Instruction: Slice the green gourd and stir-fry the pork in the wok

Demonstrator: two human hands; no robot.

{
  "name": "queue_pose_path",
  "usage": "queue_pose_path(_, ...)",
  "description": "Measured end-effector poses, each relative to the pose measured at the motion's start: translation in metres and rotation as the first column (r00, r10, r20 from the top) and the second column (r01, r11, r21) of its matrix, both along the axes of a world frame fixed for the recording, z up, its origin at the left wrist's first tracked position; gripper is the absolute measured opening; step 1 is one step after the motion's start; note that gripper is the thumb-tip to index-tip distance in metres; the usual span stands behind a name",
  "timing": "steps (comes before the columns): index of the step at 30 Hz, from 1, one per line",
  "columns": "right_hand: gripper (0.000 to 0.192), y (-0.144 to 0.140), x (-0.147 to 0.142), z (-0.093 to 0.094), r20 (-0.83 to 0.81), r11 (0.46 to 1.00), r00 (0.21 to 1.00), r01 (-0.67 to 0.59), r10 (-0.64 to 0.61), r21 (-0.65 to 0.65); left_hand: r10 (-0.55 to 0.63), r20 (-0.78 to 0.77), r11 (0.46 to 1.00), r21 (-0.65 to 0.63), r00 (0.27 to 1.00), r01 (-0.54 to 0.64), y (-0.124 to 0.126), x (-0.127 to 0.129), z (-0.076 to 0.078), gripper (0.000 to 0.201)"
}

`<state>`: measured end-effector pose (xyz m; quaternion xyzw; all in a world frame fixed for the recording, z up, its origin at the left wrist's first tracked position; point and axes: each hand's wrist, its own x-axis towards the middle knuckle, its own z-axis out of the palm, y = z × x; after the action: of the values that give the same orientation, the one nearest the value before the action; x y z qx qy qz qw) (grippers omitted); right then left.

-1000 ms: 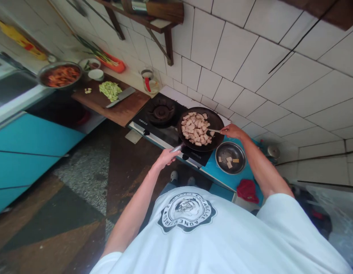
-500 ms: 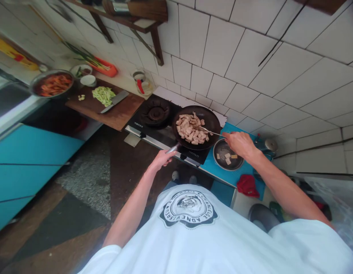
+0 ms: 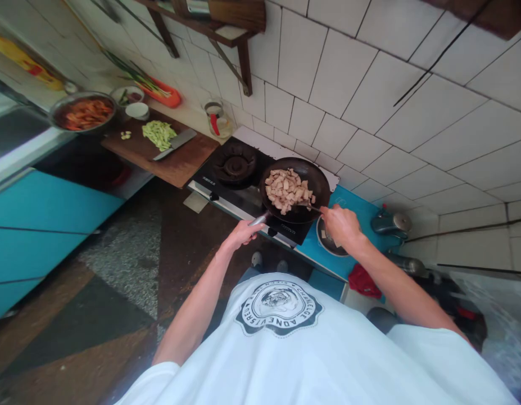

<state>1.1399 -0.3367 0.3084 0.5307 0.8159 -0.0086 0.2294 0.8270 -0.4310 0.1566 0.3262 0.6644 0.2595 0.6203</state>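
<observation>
A dark frying pan (image 3: 320, 174) stands on the right burner of the stove. Pale chunks of meat (image 3: 285, 188) are heaped in its left and middle part. My left hand (image 3: 242, 233) is closed around the pan's handle (image 3: 258, 220). In my right hand (image 3: 340, 224) is the handle of a metal spatula (image 3: 309, 206), its head hidden low among the meat near the pan's front. Beneath my right hand, partly covered by it, a metal bowl (image 3: 323, 243) with a few pale pieces rests on the blue counter.
Left of the pan is a bare burner (image 3: 234, 163). A wooden cutting board (image 3: 184, 167) carries chopped green vegetable (image 3: 158, 135) and a knife (image 3: 175, 145). Farther left stands a bowl of orange-red food (image 3: 84, 115). A red cloth (image 3: 363, 281) and a kettle (image 3: 390, 223) lie rightward.
My right hand has moved left and slightly down, bringing the spatula to the pan's front. The meat has shifted a little. My left hand keeps its grip; the camera view has tilted slightly.
</observation>
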Motion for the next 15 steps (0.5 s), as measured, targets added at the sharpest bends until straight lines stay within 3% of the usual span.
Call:
queue_pose_path(2,0.044,-0.006,-0.013,-0.018,-0.03,0.998,0.998,0.053,-0.052,0.04,-0.011,-0.013,1.0,-0.005,1.0,0.011,0.0,-0.001,0.002,0.046)
queue_pose_path(4,0.045,-0.007,-0.014,-0.022,-0.053,0.995,0.995,0.086,-0.083,0.055,-0.02,-0.018,1.0,-0.005,1.0,0.02,0.001,-0.002,0.003,0.046)
queue_pose_path(8,0.039,0.01,0.019,0.008,-0.082,0.995,0.993,0.089,-0.085,0.047,-0.029,-0.015,1.0,0.011,0.999,0.029,0.0,-0.001,0.005,0.048)
queue_pose_path(12,0.036,0.059,0.058,0.043,-0.082,0.987,0.989,0.132,-0.124,0.094,-0.009,-0.01,1.0,0.023,1.0,0.009,-0.001,0.002,0.008,0.049)
queue_pose_path(15,0.035,0.111,0.064,0.04,-0.064,0.97,0.977,0.212,-0.205,0.121,0.009,-0.016,1.0,0.015,1.0,-0.008,-0.001,0.004,0.008,0.048)
